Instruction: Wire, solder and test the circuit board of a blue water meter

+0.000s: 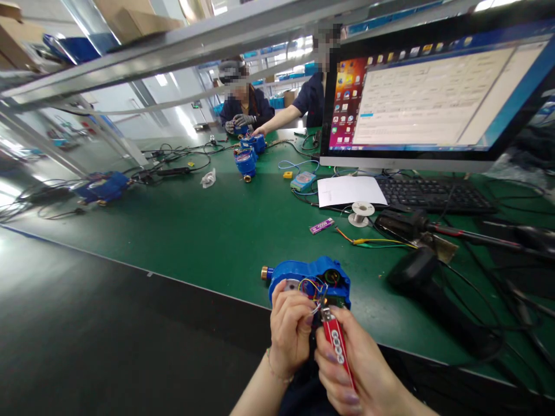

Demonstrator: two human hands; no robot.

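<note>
While the left hand (pixel 289 329) clasps the open meter (pixel 310 277) at the near edge of the green mat (pixel 208 231), the right hand (pixel 351 370) is closed on a red tool (pixel 337 344) whose tip is at the loose wires (pixel 310 286). The wiring looks unfinished. A monitor (pixel 433 92), a keyboard (pixel 429 195) and co-workers (pixel 245 107) sit beyond.

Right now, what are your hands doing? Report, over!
Left hand gripping blue meter near its loose wires. Right hand holding red-handled tool, tip at the wires. Black handheld device lies apart on the right.
</note>
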